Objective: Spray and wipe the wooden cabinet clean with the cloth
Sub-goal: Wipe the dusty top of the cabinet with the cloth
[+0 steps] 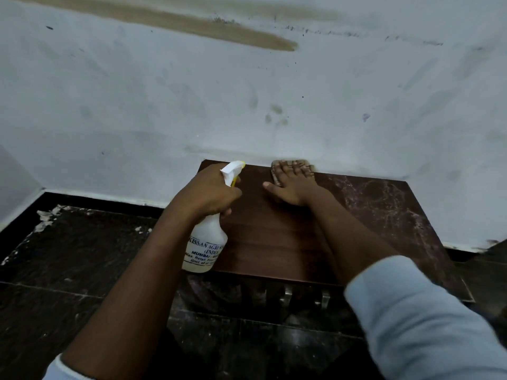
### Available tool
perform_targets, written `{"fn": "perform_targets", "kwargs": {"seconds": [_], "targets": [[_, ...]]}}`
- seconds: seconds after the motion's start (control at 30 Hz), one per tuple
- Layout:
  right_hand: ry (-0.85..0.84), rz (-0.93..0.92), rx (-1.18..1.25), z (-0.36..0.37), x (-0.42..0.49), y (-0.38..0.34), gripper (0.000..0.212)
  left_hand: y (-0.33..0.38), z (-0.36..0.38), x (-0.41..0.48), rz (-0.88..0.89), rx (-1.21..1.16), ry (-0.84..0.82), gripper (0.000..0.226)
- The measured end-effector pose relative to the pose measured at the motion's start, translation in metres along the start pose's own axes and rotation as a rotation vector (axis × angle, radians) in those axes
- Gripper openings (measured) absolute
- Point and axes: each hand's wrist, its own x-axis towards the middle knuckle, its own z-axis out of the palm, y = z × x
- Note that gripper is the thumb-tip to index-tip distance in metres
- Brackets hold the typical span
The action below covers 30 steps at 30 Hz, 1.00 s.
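Our left hand (208, 193) gripped the bottle (205, 242), fingers curled round its neck, over the cabinet's (274, 242) 9 o'clock edge, nozzle close to the wall (247, 91). At the cabinet's 12 o'clock edge, against the wall, lay the cloth (276, 176); our right hand (290, 187) pressed it flat, fingers straight and spread. Pale smears (384, 204) marked the top toward 3 o'clock.

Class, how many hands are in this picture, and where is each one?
2. The left hand grips the spray bottle at the cabinet top's left edge; the right hand presses the cloth at its back edge, by the wall. None looks hidden.
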Motion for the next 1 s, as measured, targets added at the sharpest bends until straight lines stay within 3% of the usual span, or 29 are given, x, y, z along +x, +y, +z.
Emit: {"fn": "perform_targets", "kwargs": {"seconds": [0.07,0.17,0.3,0.43,0.53,0.6,0.73,1.0], "targets": [[-0.004,-0.034,-0.003,-0.002,0.01,-0.031,0.098,0.001,-0.002,-0.004,0.021,0.014,0.007,0.044],[-0.028,-0.25,-0.021,0.011,-0.002,-0.058,0.106,0.002,-0.004,-0.012,0.035,0.059,-0.012,0.066],[-0.036,-0.318,-0.017,0.023,-0.022,-0.024,0.096,0.002,-0.004,-0.013,0.012,0.046,0.015,0.045],[-0.035,-0.082,-0.016,0.004,-0.003,-0.002,0.09,0.0,0.002,-0.022,-0.012,0.033,0.088,0.025],[-0.023,-0.029,0.013,-0.01,0.015,-0.034,0.098,0.001,0.0,-0.025,0.001,0.051,0.095,0.035],[-0.026,-0.097,0.014,-0.011,0.015,-0.058,0.1,0.002,-0.002,-0.027,0.013,0.06,0.092,0.042],[-0.028,-0.297,0.024,0.011,-0.032,-0.073,0.101,0.001,0.005,-0.035,0.0,0.075,0.084,0.031],[-0.04,-0.316,0.106,0.04,-0.138,-0.038,0.096,0.013,0.031,-0.051,-0.023,-0.062,0.019,0.019]]}}
